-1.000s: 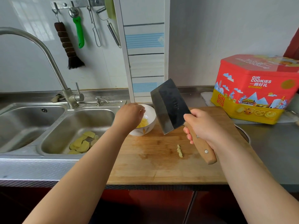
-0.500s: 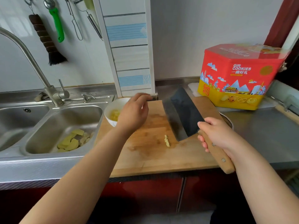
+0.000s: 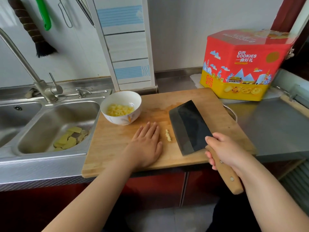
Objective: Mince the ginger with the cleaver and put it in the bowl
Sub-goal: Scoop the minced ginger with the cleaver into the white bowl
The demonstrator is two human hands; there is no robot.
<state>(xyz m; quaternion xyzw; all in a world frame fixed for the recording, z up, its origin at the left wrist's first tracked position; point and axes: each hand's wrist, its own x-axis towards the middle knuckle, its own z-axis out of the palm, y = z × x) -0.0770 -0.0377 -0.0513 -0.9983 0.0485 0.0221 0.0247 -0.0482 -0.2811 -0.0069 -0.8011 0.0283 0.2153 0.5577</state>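
Observation:
A small strip of minced ginger (image 3: 168,135) lies in the middle of the wooden cutting board (image 3: 197,96). My left hand (image 3: 147,144) rests flat on the board just left of it, fingers together and holding nothing. My right hand (image 3: 225,150) grips the wooden handle of the dark cleaver (image 3: 189,128), whose blade tilts over the board right of the ginger. A white bowl (image 3: 121,108) with yellow minced ginger inside stands at the board's back left corner.
A double steel sink (image 3: 50,118) lies left of the board, with ginger peels (image 3: 70,139) in its right basin and a tap (image 3: 33,76) behind. A red and yellow cookie tin (image 3: 242,64) stands back right. Utensils hang on the wall.
My left hand came away from the bowl and dropped flat onto the board beside the ginger strip. The cleaver swung down from upright and now tilts low over the board.

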